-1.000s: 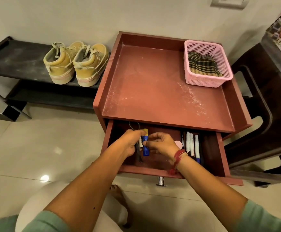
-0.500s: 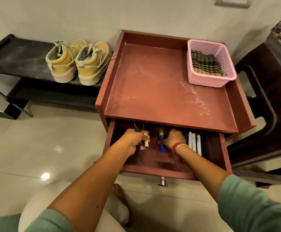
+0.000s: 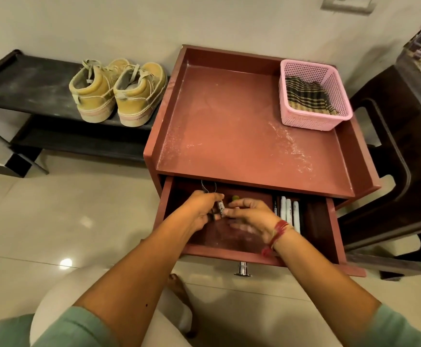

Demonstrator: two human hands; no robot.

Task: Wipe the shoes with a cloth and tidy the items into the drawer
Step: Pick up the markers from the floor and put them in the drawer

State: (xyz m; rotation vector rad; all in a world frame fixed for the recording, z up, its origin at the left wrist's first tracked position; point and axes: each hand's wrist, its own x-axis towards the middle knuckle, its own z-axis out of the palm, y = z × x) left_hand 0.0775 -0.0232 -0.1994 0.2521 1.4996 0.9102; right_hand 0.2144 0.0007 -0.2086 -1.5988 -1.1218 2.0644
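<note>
Both in the open reddish-brown wooden drawer point(image 3: 229, 254): left hand point(image 3: 200, 210) grips a small white tube point(image 3: 221, 206), right hand point(image 3: 253, 215) touching it, too blurry to tell its grip.

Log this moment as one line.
phase: tidying drawer; left hand: grips small white item; right hand: beside it, blurred; markers: in drawer; cloth: in basket

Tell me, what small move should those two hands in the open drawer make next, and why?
Probably lay the small white tube down beside the white markers in the red-brown wooden drawer. The left hand pinches it over the drawer floor, the right hand reaches up to it, and the markers lie in a neat row.
</note>
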